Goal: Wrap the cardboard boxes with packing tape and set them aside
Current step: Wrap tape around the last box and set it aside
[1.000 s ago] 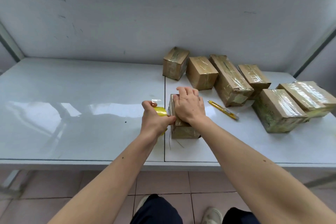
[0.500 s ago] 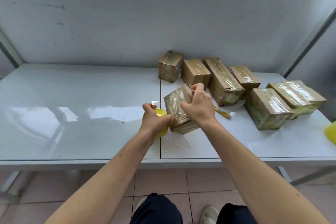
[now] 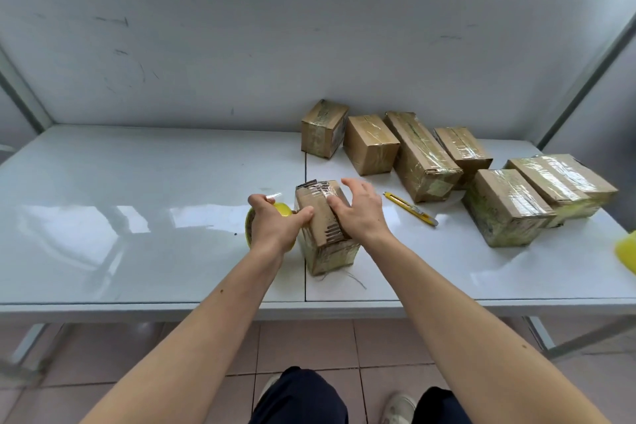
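We saw a glossy white tabletop (image 3: 137,217) against a scuffed white wall (image 3: 241,55). Since half a second ago, the cardboard box (image 3: 323,234) had dropped flat near the tabletop's front edge; our left hand (image 3: 275,227) gripped the yellow tape roll (image 3: 253,225), our right hand (image 3: 361,213) lay spread on the box.

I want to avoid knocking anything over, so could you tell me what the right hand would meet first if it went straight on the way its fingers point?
Probably the taped box in the back row: the right hand points up-table towards it, though depth is uncertain.
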### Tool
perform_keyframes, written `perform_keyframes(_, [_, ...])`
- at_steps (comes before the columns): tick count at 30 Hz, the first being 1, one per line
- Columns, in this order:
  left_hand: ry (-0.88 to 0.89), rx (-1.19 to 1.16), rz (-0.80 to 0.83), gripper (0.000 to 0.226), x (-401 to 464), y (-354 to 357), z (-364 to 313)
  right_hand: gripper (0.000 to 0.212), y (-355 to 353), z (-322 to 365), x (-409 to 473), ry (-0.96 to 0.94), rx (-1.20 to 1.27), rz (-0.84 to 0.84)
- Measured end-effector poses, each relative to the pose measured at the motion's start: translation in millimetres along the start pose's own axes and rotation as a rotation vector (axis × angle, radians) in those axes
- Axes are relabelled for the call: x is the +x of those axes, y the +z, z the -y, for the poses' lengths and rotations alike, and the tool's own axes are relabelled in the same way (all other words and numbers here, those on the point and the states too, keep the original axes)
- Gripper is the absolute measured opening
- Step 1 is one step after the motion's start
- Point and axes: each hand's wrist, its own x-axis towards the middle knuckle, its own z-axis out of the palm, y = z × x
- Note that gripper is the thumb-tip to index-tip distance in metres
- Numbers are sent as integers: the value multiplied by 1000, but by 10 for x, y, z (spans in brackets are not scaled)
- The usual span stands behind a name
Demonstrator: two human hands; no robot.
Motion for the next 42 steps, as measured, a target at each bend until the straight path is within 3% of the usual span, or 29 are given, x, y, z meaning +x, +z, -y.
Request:
perform_keyframes(4, [16,30,-19,76,34,58,-16,44,164,-69,40,100,197,165])
perform_keyframes(10, [-23,44,76,73,203,93,-39,31,289,-196,21,135,376,58])
perform_keyframes(16, [-28,85,109,74,204,67,-81,47,285,-199,53,200,331,86])
perform_keyframes(24, [-13,130,90,73,157,92,-150,42,262,-172,37,179,204,83])
perform_keyframes(32, [143,318,-2,73,-61,-128,-228,59,106,-90,43,203,188,137])
perform_keyframes(38, [142,61,-6,51,-295,-387,-302,66,-50,79,-8,161,121,59])
perform_keyframes(40, [101,-64,52,50,-407,-470,-354,54,-139,210,-78,23,131,-55])
perform_keyframes(42, [71,-154,126,51,-533,-536,-414,48,-261,389,-174,-121,204,-50])
